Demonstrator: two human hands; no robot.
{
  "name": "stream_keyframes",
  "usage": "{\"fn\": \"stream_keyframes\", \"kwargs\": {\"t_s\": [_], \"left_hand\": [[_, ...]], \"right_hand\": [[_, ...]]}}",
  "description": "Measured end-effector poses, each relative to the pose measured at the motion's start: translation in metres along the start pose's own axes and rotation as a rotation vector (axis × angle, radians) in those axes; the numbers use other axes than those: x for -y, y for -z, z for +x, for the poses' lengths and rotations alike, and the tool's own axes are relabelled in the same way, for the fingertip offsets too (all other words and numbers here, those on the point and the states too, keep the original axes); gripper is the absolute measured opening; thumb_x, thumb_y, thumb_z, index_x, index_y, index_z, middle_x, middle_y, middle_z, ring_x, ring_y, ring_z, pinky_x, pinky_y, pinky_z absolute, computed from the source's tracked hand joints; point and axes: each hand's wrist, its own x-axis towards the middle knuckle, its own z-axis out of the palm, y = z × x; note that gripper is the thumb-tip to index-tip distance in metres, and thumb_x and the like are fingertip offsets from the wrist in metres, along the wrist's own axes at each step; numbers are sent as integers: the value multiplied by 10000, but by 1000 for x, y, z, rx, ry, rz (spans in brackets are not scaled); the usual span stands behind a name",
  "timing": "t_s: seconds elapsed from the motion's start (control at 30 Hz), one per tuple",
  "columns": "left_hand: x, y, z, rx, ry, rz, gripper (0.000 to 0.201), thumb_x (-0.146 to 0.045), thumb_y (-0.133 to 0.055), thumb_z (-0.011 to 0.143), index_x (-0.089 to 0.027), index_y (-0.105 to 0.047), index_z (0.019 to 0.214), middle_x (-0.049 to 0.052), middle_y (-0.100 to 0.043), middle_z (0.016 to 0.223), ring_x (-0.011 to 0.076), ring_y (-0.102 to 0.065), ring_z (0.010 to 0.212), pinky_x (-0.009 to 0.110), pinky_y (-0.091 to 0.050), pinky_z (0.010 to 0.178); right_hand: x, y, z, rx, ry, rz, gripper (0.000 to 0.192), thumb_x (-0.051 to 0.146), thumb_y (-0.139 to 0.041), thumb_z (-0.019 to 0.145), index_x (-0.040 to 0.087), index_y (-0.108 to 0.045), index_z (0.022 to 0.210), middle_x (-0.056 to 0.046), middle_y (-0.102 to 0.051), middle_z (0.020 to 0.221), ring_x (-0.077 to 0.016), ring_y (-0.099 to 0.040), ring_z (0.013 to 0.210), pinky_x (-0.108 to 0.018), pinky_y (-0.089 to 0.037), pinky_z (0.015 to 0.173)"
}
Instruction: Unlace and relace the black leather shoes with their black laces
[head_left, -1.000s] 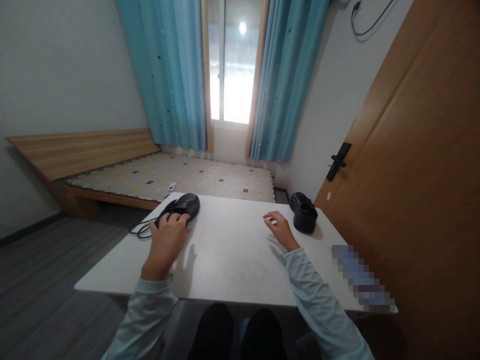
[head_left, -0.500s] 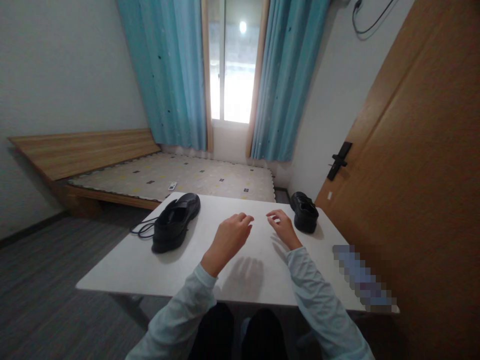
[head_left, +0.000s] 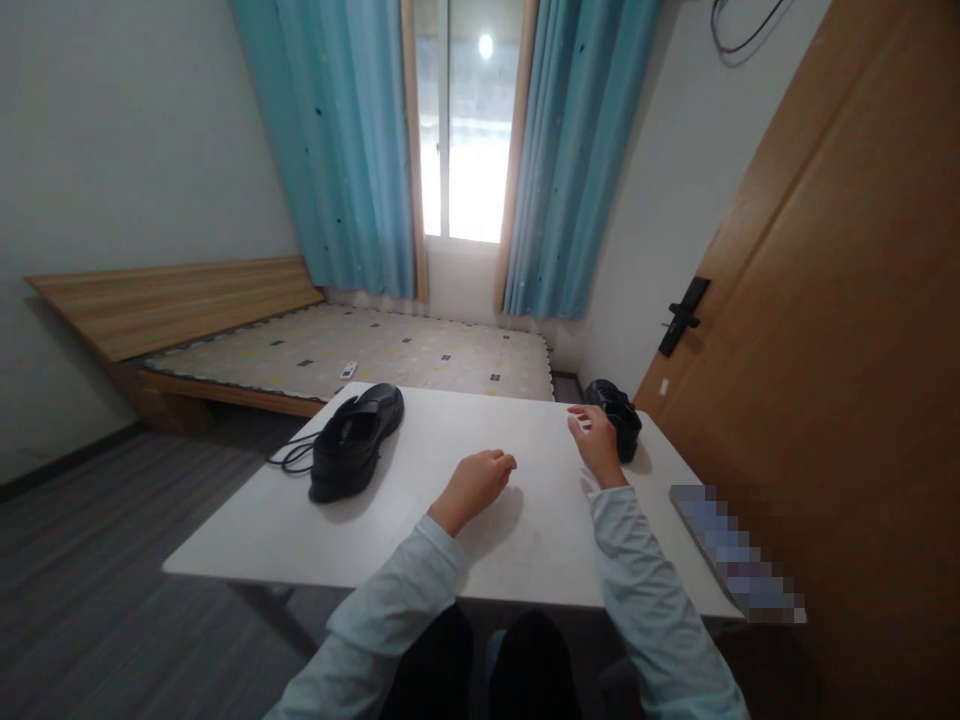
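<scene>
Our right hand (head_left: 598, 443) reaches toward the black shoe (head_left: 618, 415) at the right of centre in the frame, on the far right corner of the white table (head_left: 420, 540); its open fingers are at the shoe's near side, though we cannot tell if they touch. The shoe's long axis runs away from us, and it looks dark, glossy and low-cut. Our left hand (head_left: 474, 485) rests loosely curled and empty mid-table, farther off. A second black shoe (head_left: 354, 441) lies left of centre.
</scene>
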Motion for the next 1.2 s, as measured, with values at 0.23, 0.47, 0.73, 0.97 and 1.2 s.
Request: {"fn": "stream_keyframes", "kwargs": {"t_s": [0.23,0.47,0.73,0.97,1.2], "left_hand": [[3,-2,-2,21,27,-77,235,-158,-454,866,-207,-652,982,36,-686,945,161,-642,806,257,-488,740],[6,-3,-3,49,67,-125,247,-132,-469,847,-210,-660,984,46,-681,936,159,-642,823,263,-484,772],[7,-5,-3,53,70,-106,256,-137,-462,847,-216,-658,992,44,-682,951,169,-641,825,270,-484,762],[9,-6,-4,30,67,-119,248,-147,-461,852,-215,-656,990,39,-679,948,153,-634,808,255,-479,757],[9,-4,-3,-7,63,-129,240,-158,-450,863,-204,-660,970,49,-680,930,156,-632,773,263,-485,736]], "right_hand": [[-12,18,2,-108,84,-531,315,193,-500,789,122,-606,1077,-144,-612,1054,-277,-487,1022,-399,-372,910],[-25,24,3,-119,42,-610,325,156,-496,766,111,-592,1073,-153,-596,1062,-269,-465,1025,-384,-336,936],[-54,27,-4,-43,-107,-686,372,76,-479,735,64,-537,1102,-205,-560,1087,-306,-422,1103,-436,-332,942],[-69,30,-4,-39,-76,-596,302,52,-537,696,95,-548,995,-179,-566,1035,-296,-444,1062,-420,-367,936],[-61,32,-4,-80,-28,-599,210,77,-588,699,130,-582,902,-134,-593,943,-282,-483,964,-402,-398,859]]}}
